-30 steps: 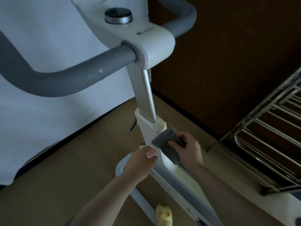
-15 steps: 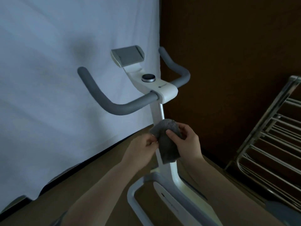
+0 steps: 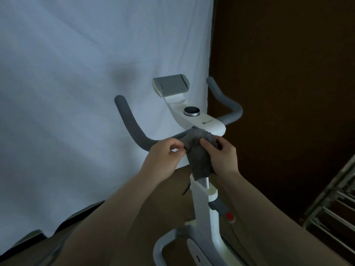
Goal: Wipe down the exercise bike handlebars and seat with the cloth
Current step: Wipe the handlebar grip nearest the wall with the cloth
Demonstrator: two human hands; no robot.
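- Two hands share the cloth: your left hand pinches its left edge between thumb and fingertips, and your right hand grips the right side with fingers curled over the fabric.
- You hold the grey cloth up just in front of the handlebars, at the centre where the left bar meets the white console; whether it touches the bar yet cannot be told.
- Expect the cloth to be light and limp. It hangs in a loose fold down over the silver stem, so it will bunch unless you keep it spread or wrap it round the bar.
- Judging by their matte grey look, the bars are padded and grippy; the cloth will likely drag, so cup it round the bar rather than pinching an edge.
- The seat is out of view.
- No container appears; a metal rack stands at the right, and nothing can be seen on it.
- A white sheet hangs behind the bike.
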